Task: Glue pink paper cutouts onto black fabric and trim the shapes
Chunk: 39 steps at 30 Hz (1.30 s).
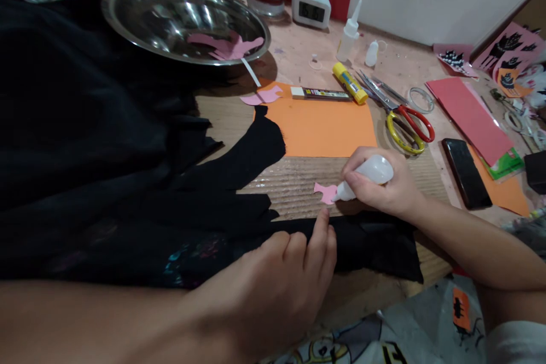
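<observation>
The small pink cutout point(325, 191) lies flat on the corrugated cardboard point(290, 182), just in front of the orange sheet point(324, 125) and just beside the edge of the black fabric point(128, 182). The right hand point(386, 189) is wrapped closed around a white glue bottle point(372, 172), tipped so that its nozzle meets the cutout's right side. The left hand point(277, 284) grips nothing: 1 finger is stretched out with its tip just below the cutout, on the fabric's edge, and the other fingers are loosely curled. Behind the orange sheet lie a yellow glue stick point(350, 83) and red-and-yellow scissors point(405, 119). To the right is a dark phone point(466, 173). At the far left, a steel bowl point(170, 23) holds pink scraps point(230, 45).
</observation>
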Each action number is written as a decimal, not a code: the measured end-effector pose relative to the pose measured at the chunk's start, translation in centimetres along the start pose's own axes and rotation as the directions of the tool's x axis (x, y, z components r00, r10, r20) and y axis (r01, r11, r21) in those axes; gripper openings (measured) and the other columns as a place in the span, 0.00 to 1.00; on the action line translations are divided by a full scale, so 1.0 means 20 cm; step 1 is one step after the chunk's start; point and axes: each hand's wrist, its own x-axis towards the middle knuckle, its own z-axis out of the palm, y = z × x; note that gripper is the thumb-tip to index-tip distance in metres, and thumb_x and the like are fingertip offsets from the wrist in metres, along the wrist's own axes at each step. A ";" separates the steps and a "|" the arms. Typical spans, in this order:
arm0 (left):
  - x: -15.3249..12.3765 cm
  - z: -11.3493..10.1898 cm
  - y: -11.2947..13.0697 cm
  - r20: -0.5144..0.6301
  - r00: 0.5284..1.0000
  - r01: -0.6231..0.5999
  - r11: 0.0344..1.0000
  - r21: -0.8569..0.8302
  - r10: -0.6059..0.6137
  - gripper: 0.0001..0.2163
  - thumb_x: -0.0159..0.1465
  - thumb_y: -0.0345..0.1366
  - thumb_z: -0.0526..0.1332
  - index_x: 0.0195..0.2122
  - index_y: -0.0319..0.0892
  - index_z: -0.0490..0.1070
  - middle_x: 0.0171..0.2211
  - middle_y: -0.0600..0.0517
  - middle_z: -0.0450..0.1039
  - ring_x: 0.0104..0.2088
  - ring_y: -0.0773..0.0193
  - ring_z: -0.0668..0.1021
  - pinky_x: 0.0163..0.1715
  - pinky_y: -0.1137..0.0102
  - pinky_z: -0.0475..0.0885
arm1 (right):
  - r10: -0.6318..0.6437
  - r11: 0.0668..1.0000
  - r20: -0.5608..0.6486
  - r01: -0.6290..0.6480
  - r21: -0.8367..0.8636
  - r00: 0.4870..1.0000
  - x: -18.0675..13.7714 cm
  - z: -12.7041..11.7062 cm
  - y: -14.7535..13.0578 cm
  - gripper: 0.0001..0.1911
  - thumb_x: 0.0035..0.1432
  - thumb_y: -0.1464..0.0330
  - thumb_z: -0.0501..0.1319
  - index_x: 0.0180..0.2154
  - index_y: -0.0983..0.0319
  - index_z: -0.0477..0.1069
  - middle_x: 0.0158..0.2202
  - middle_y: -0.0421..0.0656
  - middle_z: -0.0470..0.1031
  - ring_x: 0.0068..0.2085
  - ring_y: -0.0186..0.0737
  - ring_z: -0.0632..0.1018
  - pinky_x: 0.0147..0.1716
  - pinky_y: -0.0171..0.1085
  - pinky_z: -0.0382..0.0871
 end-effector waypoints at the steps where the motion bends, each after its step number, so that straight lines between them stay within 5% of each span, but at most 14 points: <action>1: 0.00 0.00 0.00 0.000 1.000 -0.003 1.000 -0.002 0.003 0.19 0.72 0.28 0.52 0.59 0.33 0.76 0.57 0.33 0.79 0.28 0.62 0.80 0.27 0.66 0.70 | -0.001 1.000 -0.001 0.001 -0.001 1.000 0.00 0.00 0.00 0.13 0.59 0.61 0.66 0.26 0.61 0.72 0.17 0.35 0.72 0.20 0.30 0.69 0.20 0.30 0.63; 14: 0.00 0.00 0.01 -0.010 1.000 -0.001 1.000 0.011 0.001 0.19 0.72 0.29 0.54 0.59 0.34 0.77 0.57 0.33 0.80 0.28 0.61 0.80 0.27 0.66 0.71 | -0.081 0.995 0.009 0.081 0.055 0.997 0.00 0.00 0.00 0.10 0.58 0.65 0.67 0.27 0.62 0.75 0.22 0.38 0.78 0.21 0.29 0.72 0.20 0.28 0.61; 39: -0.01 0.00 -0.01 0.026 0.999 -0.019 0.999 -0.027 0.020 0.18 0.71 0.31 0.59 0.60 0.34 0.75 0.56 0.32 0.80 0.29 0.61 0.78 0.27 0.66 0.67 | -0.026 0.999 -0.010 0.026 -0.024 1.000 0.01 -0.02 0.00 0.12 0.57 0.63 0.66 0.25 0.61 0.72 0.19 0.36 0.73 0.20 0.29 0.69 0.20 0.30 0.61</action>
